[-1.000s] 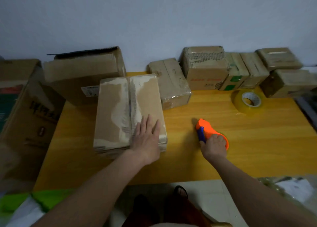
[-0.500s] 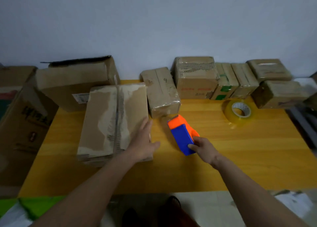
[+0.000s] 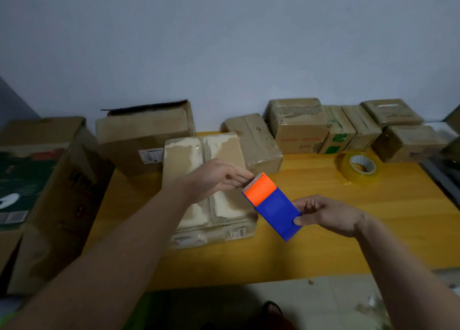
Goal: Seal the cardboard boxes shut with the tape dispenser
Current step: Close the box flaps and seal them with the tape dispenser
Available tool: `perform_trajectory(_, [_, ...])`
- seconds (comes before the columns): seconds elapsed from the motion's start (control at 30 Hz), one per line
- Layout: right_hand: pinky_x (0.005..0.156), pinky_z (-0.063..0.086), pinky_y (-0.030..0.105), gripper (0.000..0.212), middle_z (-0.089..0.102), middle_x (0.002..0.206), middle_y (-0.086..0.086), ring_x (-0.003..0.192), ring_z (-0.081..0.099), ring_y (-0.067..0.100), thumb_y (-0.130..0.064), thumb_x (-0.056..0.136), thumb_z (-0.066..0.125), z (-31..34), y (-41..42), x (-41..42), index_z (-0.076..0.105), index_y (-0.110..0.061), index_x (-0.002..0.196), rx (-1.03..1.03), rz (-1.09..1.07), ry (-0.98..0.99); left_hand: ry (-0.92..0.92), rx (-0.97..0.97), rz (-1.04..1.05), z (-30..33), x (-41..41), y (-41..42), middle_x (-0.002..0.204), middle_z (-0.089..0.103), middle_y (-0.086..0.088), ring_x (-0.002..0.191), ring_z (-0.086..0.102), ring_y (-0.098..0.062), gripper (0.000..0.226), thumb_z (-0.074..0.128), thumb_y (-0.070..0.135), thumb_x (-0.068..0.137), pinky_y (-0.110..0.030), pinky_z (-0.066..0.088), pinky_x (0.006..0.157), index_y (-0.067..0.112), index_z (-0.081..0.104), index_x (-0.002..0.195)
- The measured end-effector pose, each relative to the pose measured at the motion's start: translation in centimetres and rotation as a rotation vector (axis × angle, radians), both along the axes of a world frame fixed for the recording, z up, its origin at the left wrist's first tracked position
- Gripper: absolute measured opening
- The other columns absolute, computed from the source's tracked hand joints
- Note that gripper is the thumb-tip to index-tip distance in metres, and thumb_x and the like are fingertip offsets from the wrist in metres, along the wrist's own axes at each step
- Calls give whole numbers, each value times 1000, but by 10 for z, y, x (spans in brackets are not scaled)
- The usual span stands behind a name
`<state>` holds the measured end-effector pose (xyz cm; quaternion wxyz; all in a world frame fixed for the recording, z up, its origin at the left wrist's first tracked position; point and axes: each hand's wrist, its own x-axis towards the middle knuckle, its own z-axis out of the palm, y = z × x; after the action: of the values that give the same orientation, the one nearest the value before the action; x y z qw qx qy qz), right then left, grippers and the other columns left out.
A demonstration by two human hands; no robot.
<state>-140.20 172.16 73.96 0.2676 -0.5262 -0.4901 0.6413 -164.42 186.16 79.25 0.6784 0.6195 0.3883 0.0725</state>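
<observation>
Holding tape dispenser (image 3: 271, 205), right hand (image 3: 326, 215) hovers beside closed box (image 3: 209, 187).

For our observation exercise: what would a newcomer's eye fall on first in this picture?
The orange-and-blue tape dispenser, held up at centre by the right hand while the left hand reaches its toothed edge. Below lies a flat cardboard box on the yellow table; a clear tape roll sits far right.

The tape dispenser (image 3: 271, 205) has been lifted off the table by the right hand (image 3: 328, 215); the left hand (image 3: 219, 176) has been raised from the box (image 3: 209, 195) to its serrated end.
</observation>
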Motion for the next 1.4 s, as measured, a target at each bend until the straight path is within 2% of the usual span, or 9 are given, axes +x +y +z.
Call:
perform_trajectory(0.13, [89, 51, 31, 59, 69, 113, 16, 103, 65, 25, -46, 72, 78, 1, -5, -23, 67, -3, 110, -48, -55, -21, -45, -137, 61, -7, -17, -10, 104, 72, -14, 95, 69, -20, 28, 44, 2, 94, -26, 55, 80, 6, 71, 101])
perform_trajectory(0.33, [90, 49, 38, 56, 66, 111, 18, 100, 62, 28, -29, 81, 70, 1, -13, -45, 53, 9, 119, -39, -57, 66, -145, -417, 255, -18, -34, -26, 101, 71, -18, 86, 70, -23, 21, 66, 6, 86, -31, 59, 67, -4, 66, 105])
perform_trajectory(0.57, [76, 54, 29, 44, 70, 104, 14, 90, 67, 24, -43, 75, 74, 17, -5, -74, 69, -13, 106, -47, -21, 14, -103, -306, 558, -32, -48, -40, 77, 68, -17, 64, 67, -22, 4, 65, -1, 87, -34, 59, 54, -3, 66, 85])
perform_trajectory(0.77, [76, 54, 29, 46, 72, 100, 11, 87, 68, 21, -39, 76, 73, 29, 11, -91, 67, -6, 108, -25, 67, -102, -129, -257, 713, -44, -76, -47, 54, 66, 0, 48, 62, -8, 13, 61, 0, 90, -23, 54, 54, 3, 64, 78])
perform_trajectory(0.87, [78, 52, 28, 41, 73, 100, 8, 88, 68, 19, -39, 77, 72, 32, 16, -97, 68, -10, 107, -46, 122, -163, -140, -239, 777, -51, -91, -53, 61, 68, -1, 51, 62, -6, 9, 62, 1, 90, -18, 53, 55, 4, 65, 81])
perform_trajectory(0.97, [78, 53, 29, 45, 73, 102, 7, 92, 69, 22, -43, 74, 74, 34, 20, -98, 69, -13, 107, -84, 170, -232, -103, -187, 940, -58, -116, -48, 79, 66, -6, 70, 62, -11, 6, 68, 5, 87, -19, 55, 62, 2, 67, 92])
perform_trajectory(1.07, [71, 53, 24, 44, 74, 94, 3, 84, 70, 17, -52, 69, 74, 40, 32, -106, 73, -19, 98, -119, 215, -332, -78, -169, 1004, -66, -134, -48, 88, 69, -4, 81, 66, -12, 4, 70, 10, 86, -16, 52, 57, 12, 67, 88])
perform_trajectory(1.23, [56, 47, 20, 56, 73, 69, -4, 62, 67, 9, -69, 62, 70, 44, 57, -135, 70, -17, 83, 17, 82, -566, 6, -37, 1255, -91, -137, -65, 77, 72, 4, 63, 68, -4, 6, 71, 16, 85, -11, 48, 48, 21, 72, 83])
perform_trajectory(1.4, [62, 46, 31, 61, 68, 75, 6, 72, 64, 20, -70, 61, 71, 35, 78, -165, 66, -11, 79, 123, 78, -859, 149, 170, 1349, -109, -136, -69, 77, 68, 9, 71, 63, -3, 12, 67, 18, 89, -15, 43, 55, 24, 70, 79])
